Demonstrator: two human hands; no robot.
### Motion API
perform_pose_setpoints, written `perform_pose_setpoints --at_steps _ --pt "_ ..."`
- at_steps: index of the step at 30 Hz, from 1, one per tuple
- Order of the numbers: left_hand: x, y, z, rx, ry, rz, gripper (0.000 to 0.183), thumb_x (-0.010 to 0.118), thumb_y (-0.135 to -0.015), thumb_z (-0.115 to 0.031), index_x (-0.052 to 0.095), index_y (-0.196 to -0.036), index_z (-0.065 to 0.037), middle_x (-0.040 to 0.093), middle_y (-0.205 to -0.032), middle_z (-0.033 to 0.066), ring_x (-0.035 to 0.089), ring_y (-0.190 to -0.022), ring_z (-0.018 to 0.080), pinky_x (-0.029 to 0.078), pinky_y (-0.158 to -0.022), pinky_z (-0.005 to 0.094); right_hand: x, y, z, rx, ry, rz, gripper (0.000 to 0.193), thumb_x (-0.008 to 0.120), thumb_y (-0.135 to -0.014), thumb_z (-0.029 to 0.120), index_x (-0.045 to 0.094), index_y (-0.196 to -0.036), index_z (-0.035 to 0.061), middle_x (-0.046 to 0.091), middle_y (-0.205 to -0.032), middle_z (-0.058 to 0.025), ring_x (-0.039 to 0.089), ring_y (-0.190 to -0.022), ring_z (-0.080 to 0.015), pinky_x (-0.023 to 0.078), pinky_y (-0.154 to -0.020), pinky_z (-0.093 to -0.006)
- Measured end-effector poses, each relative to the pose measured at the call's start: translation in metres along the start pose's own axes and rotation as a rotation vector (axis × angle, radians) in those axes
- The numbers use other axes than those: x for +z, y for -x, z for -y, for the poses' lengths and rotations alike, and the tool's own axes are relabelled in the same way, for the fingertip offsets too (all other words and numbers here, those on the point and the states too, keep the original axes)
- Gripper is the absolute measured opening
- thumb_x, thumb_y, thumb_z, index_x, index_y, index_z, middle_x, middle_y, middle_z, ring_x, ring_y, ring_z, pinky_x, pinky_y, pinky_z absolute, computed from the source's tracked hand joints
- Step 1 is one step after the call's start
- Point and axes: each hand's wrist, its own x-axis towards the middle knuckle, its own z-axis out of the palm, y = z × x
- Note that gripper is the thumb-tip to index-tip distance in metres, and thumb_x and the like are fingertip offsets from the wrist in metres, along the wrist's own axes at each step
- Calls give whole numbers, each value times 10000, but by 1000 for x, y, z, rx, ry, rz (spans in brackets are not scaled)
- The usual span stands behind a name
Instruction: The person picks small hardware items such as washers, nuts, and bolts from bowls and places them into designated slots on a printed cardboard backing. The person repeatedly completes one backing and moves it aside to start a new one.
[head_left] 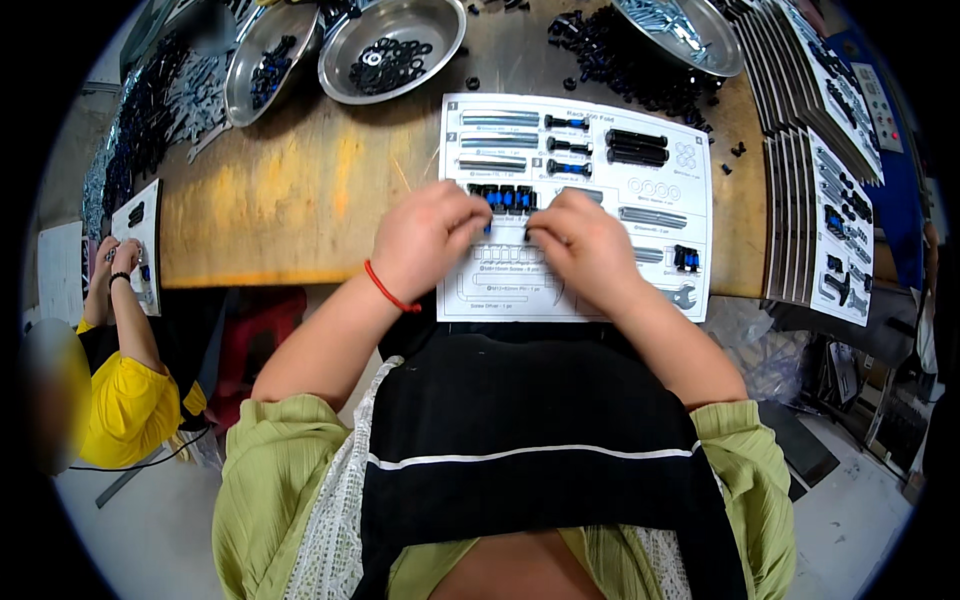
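A white printed card lies flat at the table's front edge, with outlines and rows of hardware on its face. My left hand is closed in a pinch over the card's left part, and a black bolt with a blue band peeks out at its fingertips. Facing it, my right hand pinches a small black piece whose kind is mostly hidden by the fingers. Just beyond both hands stands a tight row of black bolts with blue bands. Long black bolts sit farther up the card.
Metal bowls hold black washers, blue-banded bolts and silver screws. Loose black bolts are heaped at the back. Stacked filled cards stand at right. At far left, a co-worker's hands work over another card.
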Motion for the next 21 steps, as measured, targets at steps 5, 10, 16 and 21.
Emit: perform_pose_setpoints --at_steps 5,10,16,21 --pt "28 32 -4 -71 -37 -50 90 705 -821 -80 718 -908 -97 621 -845 60 624 -787 268 504 -669 365 36 4 3 -83 141 111 66 682 -827 144 701 -884 117 570 -821 -39 621 -773 -256 515 -631 -377" --pt "32 38 -4 -47 36 -161 114 697 -823 -62 712 -934 -85 622 -853 79 617 -785 281 499 -676 363 36 9 6 -36 74 37 62 682 -837 130 698 -895 115 588 -850 -42 632 -780 -265 527 -647 -382" --pt "35 42 -15 84 -10 -109 278 736 -777 -67 637 -1037 -85 614 -806 62 613 -766 255 495 -668 356 32 24 9 12 52 85 211 692 -833 89 641 -1037 95 620 -906 -64 643 -766 -282 522 -662 -367" --pt "38 46 -14 -73 46 -128 444 789 -731 -73 605 -1135 -85 606 -804 37 575 -674 196 485 -611 325 39 21 11 25 -8 99 282 692 -815 70 605 -1081 100 616 -909 -78 639 -795 -290 520 -664 -381"
